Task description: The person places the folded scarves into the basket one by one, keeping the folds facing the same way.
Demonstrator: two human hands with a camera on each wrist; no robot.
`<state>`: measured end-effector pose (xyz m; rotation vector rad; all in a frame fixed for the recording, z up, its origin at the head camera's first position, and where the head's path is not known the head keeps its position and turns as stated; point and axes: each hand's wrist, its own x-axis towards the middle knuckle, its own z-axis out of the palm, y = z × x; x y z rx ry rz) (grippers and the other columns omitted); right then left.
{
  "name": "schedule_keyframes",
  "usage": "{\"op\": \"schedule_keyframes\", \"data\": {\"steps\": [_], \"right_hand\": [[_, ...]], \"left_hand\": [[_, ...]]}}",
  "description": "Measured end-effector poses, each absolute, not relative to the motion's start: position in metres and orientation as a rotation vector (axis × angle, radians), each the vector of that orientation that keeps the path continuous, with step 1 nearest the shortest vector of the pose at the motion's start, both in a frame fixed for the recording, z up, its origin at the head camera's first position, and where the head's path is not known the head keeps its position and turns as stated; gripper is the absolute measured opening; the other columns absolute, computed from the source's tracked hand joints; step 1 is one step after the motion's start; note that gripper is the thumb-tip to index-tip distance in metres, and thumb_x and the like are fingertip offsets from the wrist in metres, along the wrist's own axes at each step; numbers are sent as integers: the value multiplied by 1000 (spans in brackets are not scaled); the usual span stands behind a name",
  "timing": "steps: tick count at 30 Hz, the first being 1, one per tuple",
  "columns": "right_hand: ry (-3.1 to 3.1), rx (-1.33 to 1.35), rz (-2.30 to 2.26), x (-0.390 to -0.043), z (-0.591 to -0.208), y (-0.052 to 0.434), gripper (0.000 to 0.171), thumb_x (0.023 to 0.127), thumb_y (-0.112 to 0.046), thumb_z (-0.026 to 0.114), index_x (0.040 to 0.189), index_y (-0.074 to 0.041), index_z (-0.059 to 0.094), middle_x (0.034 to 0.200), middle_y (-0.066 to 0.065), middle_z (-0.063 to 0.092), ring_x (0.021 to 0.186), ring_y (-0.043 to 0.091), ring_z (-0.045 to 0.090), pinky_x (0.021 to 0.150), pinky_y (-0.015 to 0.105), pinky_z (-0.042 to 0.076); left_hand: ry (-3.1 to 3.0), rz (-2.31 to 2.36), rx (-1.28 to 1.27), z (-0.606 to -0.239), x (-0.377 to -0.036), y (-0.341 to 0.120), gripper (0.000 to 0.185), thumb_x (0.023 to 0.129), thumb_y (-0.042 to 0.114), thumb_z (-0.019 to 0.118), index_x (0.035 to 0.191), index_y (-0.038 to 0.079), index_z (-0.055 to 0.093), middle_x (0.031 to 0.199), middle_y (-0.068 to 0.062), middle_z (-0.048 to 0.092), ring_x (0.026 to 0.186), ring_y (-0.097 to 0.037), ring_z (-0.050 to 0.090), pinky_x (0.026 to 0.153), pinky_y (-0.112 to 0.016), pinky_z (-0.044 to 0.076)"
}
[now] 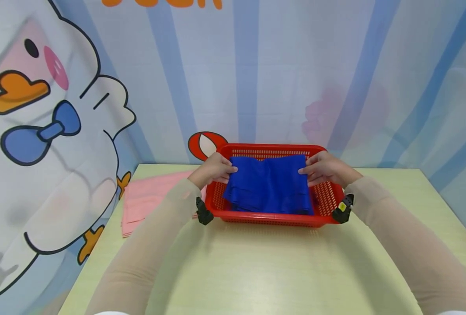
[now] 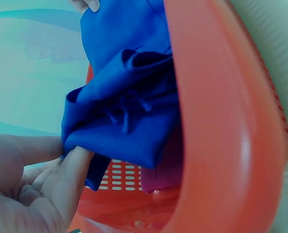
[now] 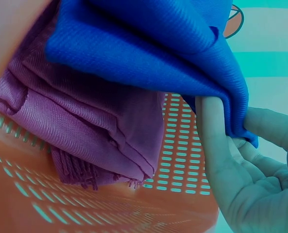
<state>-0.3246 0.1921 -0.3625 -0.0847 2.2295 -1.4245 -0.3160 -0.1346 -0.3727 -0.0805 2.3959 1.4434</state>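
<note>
Both hands hold a folded blue cloth (image 1: 268, 183) by its two far corners, over a red plastic basket (image 1: 272, 217). My left hand (image 1: 214, 168) pinches the left corner between thumb and fingers; the left wrist view shows the layered folds and some loose threads. On the other side my right hand (image 1: 322, 168) pinches the right corner. Beneath the blue cloth, a folded purple-red fringed cloth (image 3: 86, 126) lies inside the basket, mostly hidden from the head view. The blue cloth's near edge hangs down inside the basket's front rim.
A folded pink cloth (image 1: 150, 197) lies on the pale table (image 1: 256, 271) left of the basket, partly behind the left sleeve. A printed cartoon backdrop (image 1: 280, 78) rises behind the table's far edge. Black wrist devices (image 1: 204, 212) sit close to the basket's ends.
</note>
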Motion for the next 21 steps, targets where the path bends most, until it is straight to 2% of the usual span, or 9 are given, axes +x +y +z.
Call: {"op": "schedule_keyframes", "data": {"steps": [3,6,8,14,21], "right_hand": [[2220,-106,-1425,-325,-363,192,40,95,-6,67,71,-10,35,65,6,51,60,21,63,75,42,59],[2232,-122,-1416,-324,-363,192,41,95,-6,67,71,-10,35,64,6,51,59,21,65,75,42,59],[2248,-115,-1408,-324,-363,192,41,95,-6,67,71,-10,35,64,6,50,60,22,66,75,43,59],[2260,-131,-1376,-326,-364,190,43,95,-7,67,69,-11,33,60,4,42,56,20,63,73,42,59],[2253,-155,-1363,-328,-366,190,45,95,-6,67,67,-11,32,59,2,36,50,15,55,71,39,59]], "left_hand": [[2413,1398,-73,-371,-317,-134,38,96,11,67,130,-7,61,117,-21,61,73,-19,62,73,-32,59],[2409,1382,-67,-371,-318,-135,39,96,11,67,130,-7,61,120,-22,60,78,-21,64,74,-33,59],[2403,1377,-59,-370,-320,-135,38,96,11,68,130,-7,61,116,-20,61,78,-21,65,74,-33,59],[2397,1338,-47,-368,-324,-136,25,95,11,69,112,-8,67,81,-11,59,65,-18,63,70,-33,60],[2397,1310,-40,-367,-325,-134,17,95,9,68,96,-7,69,73,-10,61,61,-18,62,70,-35,60]]}}
